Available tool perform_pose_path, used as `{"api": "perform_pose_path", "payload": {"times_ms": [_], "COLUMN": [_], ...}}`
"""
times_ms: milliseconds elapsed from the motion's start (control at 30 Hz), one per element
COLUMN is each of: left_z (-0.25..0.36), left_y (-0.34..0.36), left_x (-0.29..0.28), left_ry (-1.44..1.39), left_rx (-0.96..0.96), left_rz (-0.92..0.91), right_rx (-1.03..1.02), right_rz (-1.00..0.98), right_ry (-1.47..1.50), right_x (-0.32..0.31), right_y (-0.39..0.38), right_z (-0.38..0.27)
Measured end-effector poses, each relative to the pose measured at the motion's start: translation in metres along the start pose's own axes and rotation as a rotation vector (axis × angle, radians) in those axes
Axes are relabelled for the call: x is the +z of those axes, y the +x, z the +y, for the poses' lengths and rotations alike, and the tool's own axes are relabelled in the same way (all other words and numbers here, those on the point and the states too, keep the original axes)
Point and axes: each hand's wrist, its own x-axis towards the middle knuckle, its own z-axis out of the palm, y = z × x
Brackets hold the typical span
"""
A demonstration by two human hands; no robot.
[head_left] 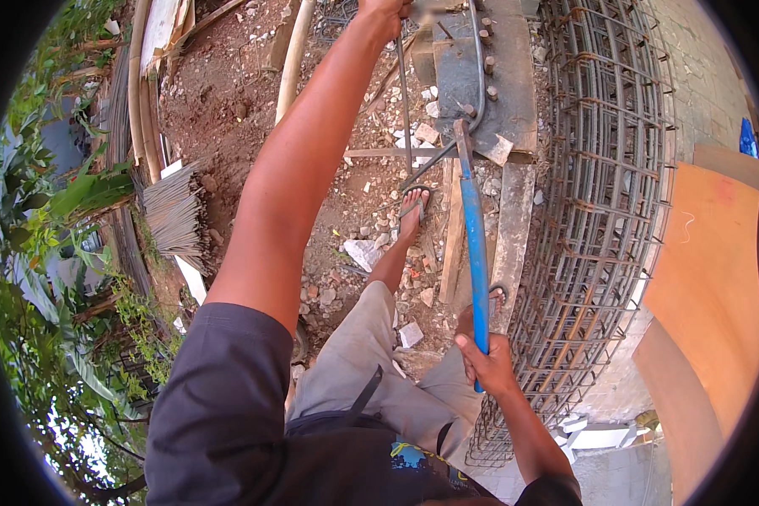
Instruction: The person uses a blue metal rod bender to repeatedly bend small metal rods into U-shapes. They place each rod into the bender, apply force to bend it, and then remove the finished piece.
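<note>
At the lower right, my right hand is wrapped round the lower end of a long blue-handled rebar bending bar. The bar's bare metal head meets a bent steel rod at the near edge of a dark bending plate with several upright pegs. Past the head, the rod slants down to the left. My left arm reaches far forward, and my left hand is closed at the top edge, partly cut off. A thin straight length of rod runs down from its fingers; it appears to join the slanted part.
Long rebar cages lie along my right side. Beyond them lean orange-brown boards. Rubble and broken stones cover the soil around my sandalled feet. A bundle of thin rods, bamboo poles and plants are on the left.
</note>
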Motion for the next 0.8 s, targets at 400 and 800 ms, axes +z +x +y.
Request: {"api": "perform_pose_path", "payload": {"times_ms": [400, 800], "left_z": [-0.008, -0.001], "left_y": [0.016, 0.007], "left_x": [-0.009, -0.008], "left_ry": [-0.089, -0.095], "left_rx": [-0.036, -0.047], "left_rz": [-0.095, -0.145], "right_rx": [-0.195, -0.233], "right_rz": [0.060, 0.181], "right_ry": [0.131, 0.402], "right_x": [0.071, 0.203], "right_y": [0.059, 0.137], "right_z": [0.048, 0.059]}}
